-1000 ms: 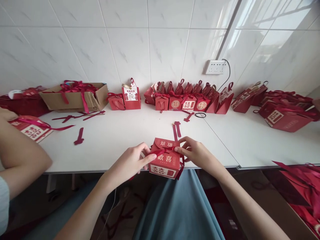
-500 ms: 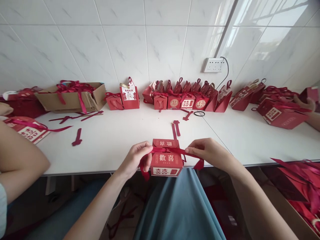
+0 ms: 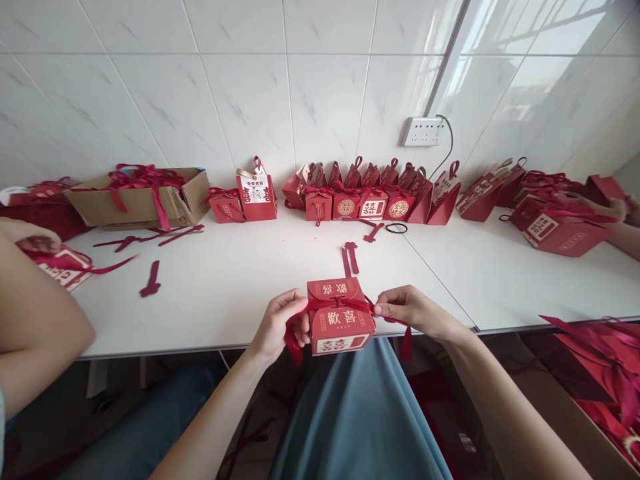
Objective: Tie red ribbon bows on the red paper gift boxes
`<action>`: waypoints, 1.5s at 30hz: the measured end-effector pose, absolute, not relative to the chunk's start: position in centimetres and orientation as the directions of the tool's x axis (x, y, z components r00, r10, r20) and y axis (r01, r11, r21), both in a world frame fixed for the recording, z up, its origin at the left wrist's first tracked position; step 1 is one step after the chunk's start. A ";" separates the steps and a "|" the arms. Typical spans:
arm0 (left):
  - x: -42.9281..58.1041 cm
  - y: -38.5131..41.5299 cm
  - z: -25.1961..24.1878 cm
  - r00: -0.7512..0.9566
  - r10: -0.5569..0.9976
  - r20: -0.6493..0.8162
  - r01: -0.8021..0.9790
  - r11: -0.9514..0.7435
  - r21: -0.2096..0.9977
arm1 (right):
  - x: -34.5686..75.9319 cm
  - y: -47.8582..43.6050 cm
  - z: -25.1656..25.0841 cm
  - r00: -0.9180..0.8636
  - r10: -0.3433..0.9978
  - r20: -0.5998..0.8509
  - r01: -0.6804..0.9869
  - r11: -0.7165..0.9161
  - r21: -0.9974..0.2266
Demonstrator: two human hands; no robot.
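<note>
Left hand point(image 3: 277, 327) closed in a pinch on a glossy dark-red ribbon point(image 3: 320, 304), fingers against the side of a red cardboard gift box point(image 3: 345, 330) with gold characters; right hand point(image 3: 413, 310) pinches the ribbon's other end, thumb and fingertip together. The box lies at the front edge of a white table point(image 3: 250, 280). Compared with half a second earlier, the right-hand pinch sits nearer the box, which is slightly turned. Two dark-red strips point(image 3: 353, 258) lie just behind it; a thin black ring point(image 3: 397, 232) lies farther back. A brown cardboard carton point(image 3: 135, 213) contains loose red ribbons point(image 3: 145, 179); an open carton point(image 3: 555, 400), lower right, contains red packages point(image 3: 595, 377).
</note>
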State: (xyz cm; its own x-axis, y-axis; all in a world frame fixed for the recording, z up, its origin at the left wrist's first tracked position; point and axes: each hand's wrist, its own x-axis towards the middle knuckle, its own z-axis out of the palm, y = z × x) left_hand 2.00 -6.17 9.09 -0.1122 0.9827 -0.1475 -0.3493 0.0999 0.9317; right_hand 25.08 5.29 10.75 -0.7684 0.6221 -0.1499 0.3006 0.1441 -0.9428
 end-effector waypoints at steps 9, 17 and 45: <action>1.1 -5.8 9.2 -0.048 0.987 -0.153 -0.226 0.138 0.964 | 25.5 6.4 11.2 -0.829 0.556 -0.053 0.180 0.176 -0.968; 0.6 -5.9 11.4 -0.011 0.990 -0.141 -0.035 0.141 0.989 | 22.5 4.1 14.3 -0.832 0.544 0.103 -0.012 0.168 -0.986; 1.7 -2.2 16.6 0.240 0.915 0.323 0.661 -0.398 0.637 | 18.2 2.5 11.9 -0.565 0.804 0.185 0.031 0.245 -0.969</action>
